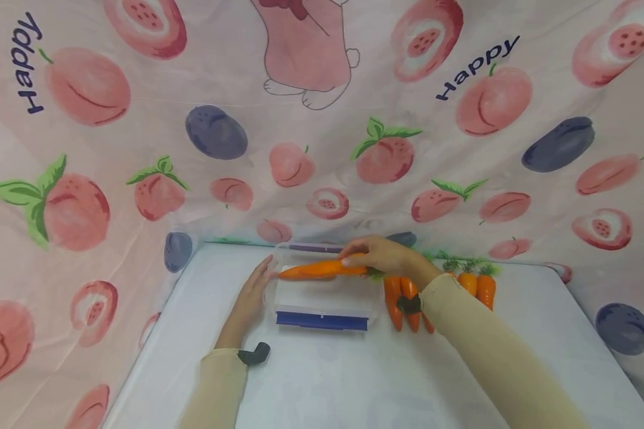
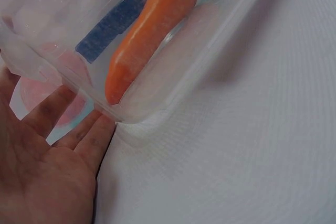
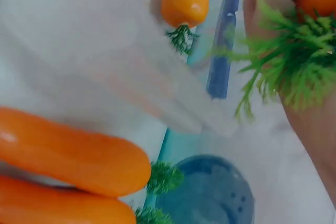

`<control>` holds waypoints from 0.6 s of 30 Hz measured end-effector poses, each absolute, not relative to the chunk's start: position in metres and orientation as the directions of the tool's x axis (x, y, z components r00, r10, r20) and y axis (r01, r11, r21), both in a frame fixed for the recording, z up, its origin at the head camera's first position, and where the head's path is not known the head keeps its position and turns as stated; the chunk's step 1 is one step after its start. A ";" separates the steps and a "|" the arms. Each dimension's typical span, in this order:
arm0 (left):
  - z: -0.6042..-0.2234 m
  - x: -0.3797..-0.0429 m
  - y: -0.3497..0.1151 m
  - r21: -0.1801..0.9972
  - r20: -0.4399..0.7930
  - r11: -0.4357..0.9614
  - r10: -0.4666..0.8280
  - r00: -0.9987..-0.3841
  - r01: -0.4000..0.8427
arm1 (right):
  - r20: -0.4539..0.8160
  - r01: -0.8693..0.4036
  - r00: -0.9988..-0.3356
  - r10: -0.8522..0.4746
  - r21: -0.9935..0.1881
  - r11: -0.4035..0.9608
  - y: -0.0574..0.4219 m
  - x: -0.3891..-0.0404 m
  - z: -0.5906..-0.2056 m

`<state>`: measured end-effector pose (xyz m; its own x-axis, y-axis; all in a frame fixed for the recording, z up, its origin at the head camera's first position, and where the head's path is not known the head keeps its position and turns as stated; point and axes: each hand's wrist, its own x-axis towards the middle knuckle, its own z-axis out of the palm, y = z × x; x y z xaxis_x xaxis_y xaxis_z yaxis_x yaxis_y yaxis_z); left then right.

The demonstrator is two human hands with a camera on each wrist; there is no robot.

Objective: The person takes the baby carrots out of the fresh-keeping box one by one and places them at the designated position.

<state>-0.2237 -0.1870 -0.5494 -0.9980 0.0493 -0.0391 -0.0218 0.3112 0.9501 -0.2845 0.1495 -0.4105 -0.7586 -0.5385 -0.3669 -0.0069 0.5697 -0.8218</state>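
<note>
A clear plastic box [image 1: 327, 298] with blue latch flaps stands on the white table. My right hand [image 1: 381, 255] grips an orange carrot [image 1: 313, 270] near its leafy end and holds it over the box, tip pointing left. Green leaves [image 3: 310, 61] of this carrot stick out beside the hand in the right wrist view. Another carrot [image 2: 149, 35] lies inside the box, seen through its wall in the left wrist view. My left hand [image 1: 252, 293] is at the box's left end, its fairly straight fingertips [image 2: 97, 135] against the wall.
Several carrots [image 1: 409, 304] lie just right of the box, partly under my right forearm. More carrots [image 1: 485, 289] with green tops lie farther right. A fruit-printed cloth [image 1: 311, 131] rises behind the table [image 1: 322, 375]. A blue flap [image 1: 322, 321] juts from the box's near side.
</note>
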 end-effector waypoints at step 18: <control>-0.550 -0.223 -0.187 0.941 -0.067 0.333 0.033 -0.997 -0.053 | -0.191 0.015 -0.928 -0.318 -0.875 0.483 0.209 -0.274 -0.403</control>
